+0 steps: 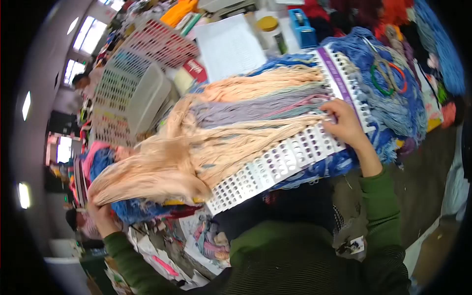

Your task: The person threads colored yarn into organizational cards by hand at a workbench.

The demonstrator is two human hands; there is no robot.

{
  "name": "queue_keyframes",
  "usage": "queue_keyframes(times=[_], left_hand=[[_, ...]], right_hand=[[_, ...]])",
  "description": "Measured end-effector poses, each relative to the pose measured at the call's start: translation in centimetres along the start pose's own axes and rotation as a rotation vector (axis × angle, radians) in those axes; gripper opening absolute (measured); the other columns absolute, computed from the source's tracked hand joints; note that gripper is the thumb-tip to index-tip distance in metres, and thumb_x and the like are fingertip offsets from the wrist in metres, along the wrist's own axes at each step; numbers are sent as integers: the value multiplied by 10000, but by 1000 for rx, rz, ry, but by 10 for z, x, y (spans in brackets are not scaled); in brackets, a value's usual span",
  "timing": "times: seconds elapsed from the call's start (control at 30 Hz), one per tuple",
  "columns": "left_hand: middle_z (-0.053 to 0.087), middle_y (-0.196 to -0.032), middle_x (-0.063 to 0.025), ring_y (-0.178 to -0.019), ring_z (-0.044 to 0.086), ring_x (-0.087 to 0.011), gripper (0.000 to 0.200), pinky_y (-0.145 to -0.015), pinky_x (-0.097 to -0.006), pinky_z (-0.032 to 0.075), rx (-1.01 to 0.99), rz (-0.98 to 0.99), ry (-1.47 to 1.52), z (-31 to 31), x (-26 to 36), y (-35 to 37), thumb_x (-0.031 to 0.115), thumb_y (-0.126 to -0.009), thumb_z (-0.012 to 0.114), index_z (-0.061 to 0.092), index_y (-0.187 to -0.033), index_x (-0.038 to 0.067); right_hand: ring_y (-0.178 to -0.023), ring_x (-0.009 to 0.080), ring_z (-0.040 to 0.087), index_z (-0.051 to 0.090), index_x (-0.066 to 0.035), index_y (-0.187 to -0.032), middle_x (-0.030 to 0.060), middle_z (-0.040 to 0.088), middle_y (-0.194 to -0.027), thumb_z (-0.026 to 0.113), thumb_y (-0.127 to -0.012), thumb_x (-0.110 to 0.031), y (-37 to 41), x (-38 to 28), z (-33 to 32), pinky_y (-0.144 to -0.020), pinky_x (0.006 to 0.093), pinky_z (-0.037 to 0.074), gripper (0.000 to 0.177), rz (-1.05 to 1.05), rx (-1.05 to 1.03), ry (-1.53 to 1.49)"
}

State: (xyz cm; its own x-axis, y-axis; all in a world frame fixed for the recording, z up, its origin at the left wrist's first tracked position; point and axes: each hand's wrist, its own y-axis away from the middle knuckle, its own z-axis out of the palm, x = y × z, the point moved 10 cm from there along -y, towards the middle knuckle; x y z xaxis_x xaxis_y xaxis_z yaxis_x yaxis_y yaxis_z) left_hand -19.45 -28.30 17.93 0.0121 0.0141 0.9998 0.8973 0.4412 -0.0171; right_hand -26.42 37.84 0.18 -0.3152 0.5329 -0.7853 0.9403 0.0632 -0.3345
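A white card punched with rows of holes (pixel 287 156) lies in front of me, with a purple-printed strip (pixel 336 73) along its right side. Across it run bundles of embroidery thread: peach thread (pixel 231 150), grey-lilac thread (pixel 246 109) and a few pink and green strands. My left hand (pixel 102 216), at the far left, is closed around the end of a loose peach hank that looks blurred. At the card's right side, my right hand (pixel 344 123) pinches the tip of a peach strand, thumb and finger together. Its exact grip is partly hidden.
Blue yarn (pixel 398 115) heaps beneath and right of the card, with red-and-green-handled scissors (pixel 388 78) on it. Behind stand a plastic basket (pixel 123 73), a clear tray (pixel 150 98), paper (pixel 228 46), a yellow-lidded jar (pixel 268 24) and a blue tape dispenser (pixel 302 29). Other people appear at left.
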Motion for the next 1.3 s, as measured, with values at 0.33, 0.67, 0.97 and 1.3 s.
queue_keyframes(times=[0.33, 0.67, 0.97, 1.3], left_hand=[[517, -958, -66, -634, 502, -31, 343, -502, -156, 441, -96, -173, 505, -111, -14, 136, 108, -838, 324, 370, -1145, -39], [430, -1152, -151, -1017, 445, -216, 497, -856, -331, 364, -607, -625, 559, 254, -166, 226, 300, -861, 369, 306, -1202, -56], [435, -1145, -114, -1006, 428, -144, 450, -835, -270, 348, -600, -629, 655, 258, -178, 229, 267, -877, 325, 319, -1213, -33], [469, -1102, -124, -958, 458, -142, 446, -830, -268, 356, -582, -681, 698, 266, -184, 232, 268, -871, 344, 367, -1171, -62]], right_hand=[[-674, 138, 425, 536, -3, -852, 57, 448, -783, 536, -616, 44, 8, -37, 15, -606, 229, 355, 240, -47, 189, 116], [-546, 87, 488, 571, 19, -729, 45, 539, -685, 570, -714, -2, 99, -164, 183, -474, 182, 370, 25, 292, -320, -697], [-456, 65, 448, 570, 63, -770, 52, 519, -550, 511, -754, 1, 116, -160, 208, -427, 171, 349, 87, 763, -477, -1232], [-433, 38, 404, 578, 42, -808, 6, 506, -550, 547, -735, 1, 125, -164, 213, -408, 164, 309, 90, 709, -597, -1037]])
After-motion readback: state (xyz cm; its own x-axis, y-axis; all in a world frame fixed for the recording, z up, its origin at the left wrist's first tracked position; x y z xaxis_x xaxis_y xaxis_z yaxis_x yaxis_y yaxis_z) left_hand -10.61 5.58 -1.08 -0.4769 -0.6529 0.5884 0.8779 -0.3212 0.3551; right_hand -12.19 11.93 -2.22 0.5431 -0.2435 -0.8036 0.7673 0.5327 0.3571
